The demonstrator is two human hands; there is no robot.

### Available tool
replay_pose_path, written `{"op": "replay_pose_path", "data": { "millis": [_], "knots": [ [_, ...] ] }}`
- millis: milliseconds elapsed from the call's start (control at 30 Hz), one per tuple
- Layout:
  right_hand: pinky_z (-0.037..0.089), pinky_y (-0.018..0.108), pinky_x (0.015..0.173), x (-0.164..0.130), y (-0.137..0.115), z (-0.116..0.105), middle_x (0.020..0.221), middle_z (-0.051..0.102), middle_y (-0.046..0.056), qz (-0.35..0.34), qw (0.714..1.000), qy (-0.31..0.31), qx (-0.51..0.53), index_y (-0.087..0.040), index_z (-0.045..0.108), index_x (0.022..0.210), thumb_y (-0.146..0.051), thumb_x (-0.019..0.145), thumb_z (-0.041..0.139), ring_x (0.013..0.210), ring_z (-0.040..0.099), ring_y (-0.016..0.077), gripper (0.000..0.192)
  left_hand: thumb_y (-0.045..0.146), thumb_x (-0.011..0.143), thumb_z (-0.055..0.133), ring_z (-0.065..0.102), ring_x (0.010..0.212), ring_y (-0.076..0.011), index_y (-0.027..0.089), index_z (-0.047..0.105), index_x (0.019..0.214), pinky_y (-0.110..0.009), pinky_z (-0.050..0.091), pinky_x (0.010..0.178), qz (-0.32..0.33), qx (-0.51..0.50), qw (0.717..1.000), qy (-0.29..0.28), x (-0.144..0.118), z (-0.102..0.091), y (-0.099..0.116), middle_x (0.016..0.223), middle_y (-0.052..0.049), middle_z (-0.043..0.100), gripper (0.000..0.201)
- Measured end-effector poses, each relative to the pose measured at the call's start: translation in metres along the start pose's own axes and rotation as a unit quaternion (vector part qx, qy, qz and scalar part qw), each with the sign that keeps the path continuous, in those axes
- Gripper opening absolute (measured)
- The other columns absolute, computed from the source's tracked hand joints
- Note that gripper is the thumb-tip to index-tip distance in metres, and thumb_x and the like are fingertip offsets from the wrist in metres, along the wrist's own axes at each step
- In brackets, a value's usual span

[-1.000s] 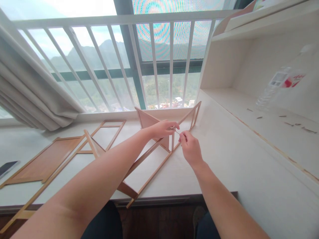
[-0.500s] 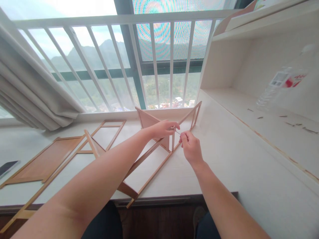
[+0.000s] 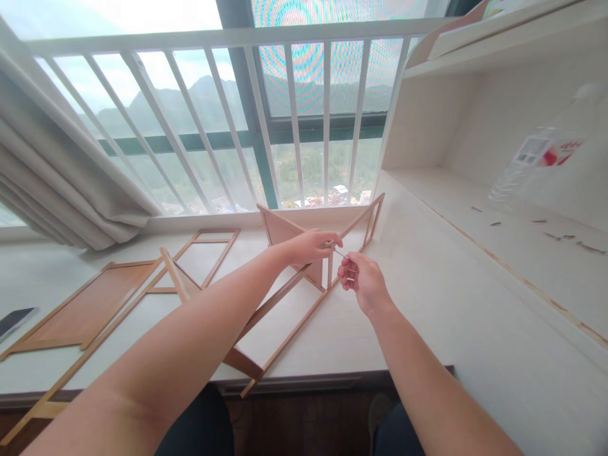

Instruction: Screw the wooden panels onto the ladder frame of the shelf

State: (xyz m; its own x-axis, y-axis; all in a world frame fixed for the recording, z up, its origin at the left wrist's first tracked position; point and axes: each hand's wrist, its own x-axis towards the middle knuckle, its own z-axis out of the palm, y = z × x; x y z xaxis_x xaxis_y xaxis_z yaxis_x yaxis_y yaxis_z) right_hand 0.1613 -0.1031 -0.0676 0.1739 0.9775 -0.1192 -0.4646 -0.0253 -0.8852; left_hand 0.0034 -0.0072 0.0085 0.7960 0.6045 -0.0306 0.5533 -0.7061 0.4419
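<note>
The wooden frame assembly (image 3: 304, 297) stands on the white desk (image 3: 427, 316) directly ahead of you, one long ladder-like side lying flat and running from the near desk edge toward the window, with an upright panel (image 3: 280, 231) and a short post (image 3: 329, 272) rising near its middle. Your left hand (image 3: 311, 246) rests on top of this upright part, fingers curled over it and closed on the wood at the joint. Your right hand (image 3: 363, 282) sits just beside it, to the right and slightly nearer you, fingers pinched shut on a thin metal tool (image 3: 339, 253) whose tip reaches up to the joint under your left fingertips; what kind of tool it is cannot be told. The two hands are close together but not touching. To the left, flat on the desk and well apart from both hands, lie a framed wooden panel (image 3: 90, 307) and an open wooden frame (image 3: 206, 253). A clear plastic bottle (image 3: 536, 158) stands on the shelf (image 3: 522, 234) at right.
</note>
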Motion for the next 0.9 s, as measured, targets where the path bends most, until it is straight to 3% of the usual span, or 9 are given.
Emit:
{"op": "replay_pose_path", "data": {
  "millis": [300, 633, 900],
  "knots": [
    [0.032, 0.022, 0.039, 0.0019, 0.0017, -0.0034, 0.052, 0.062, 0.0, 0.03, 0.999, -0.008, 0.044, -0.017, 0.062, 0.071, -0.039, 0.074, 0.07, 0.042, 0.049, 0.0107, 0.023, 0.028, 0.09, 0.048, 0.054, 0.117, -0.0232, 0.027, 0.061, 0.128, -0.037, 0.042, 0.103, 0.006, -0.002, 1.0, -0.003, 0.0003, 0.0001, -0.0014, 0.108, -0.003, 0.064, 0.039],
    [0.033, 0.021, 0.037, 0.0008, 0.0033, 0.0001, 0.053, 0.062, 0.0, -0.065, 0.996, 0.012, -0.064, -0.018, 0.062, 0.068, -0.044, 0.074, 0.067, 0.04, 0.048, 0.0098, 0.028, 0.032, 0.091, 0.049, 0.053, 0.116, -0.0226, 0.029, 0.06, 0.129, -0.038, 0.042, 0.103, -0.003, 0.0, 1.0, -0.007, 0.0002, -0.0006, -0.004, 0.102, -0.003, 0.062, 0.039],
    [0.035, 0.021, 0.038, 0.0053, 0.0102, -0.0054, 0.057, 0.063, 0.0, -0.129, 0.979, 0.017, -0.156, -0.018, 0.062, 0.072, -0.044, 0.084, 0.061, 0.043, 0.05, 0.01, 0.029, 0.032, 0.091, 0.05, 0.053, 0.117, -0.0234, 0.029, 0.06, 0.129, -0.037, 0.043, 0.104, 0.0, 0.005, 1.0, -0.006, 0.0011, -0.0003, -0.0042, 0.103, -0.003, 0.063, 0.039]
  ]
}}
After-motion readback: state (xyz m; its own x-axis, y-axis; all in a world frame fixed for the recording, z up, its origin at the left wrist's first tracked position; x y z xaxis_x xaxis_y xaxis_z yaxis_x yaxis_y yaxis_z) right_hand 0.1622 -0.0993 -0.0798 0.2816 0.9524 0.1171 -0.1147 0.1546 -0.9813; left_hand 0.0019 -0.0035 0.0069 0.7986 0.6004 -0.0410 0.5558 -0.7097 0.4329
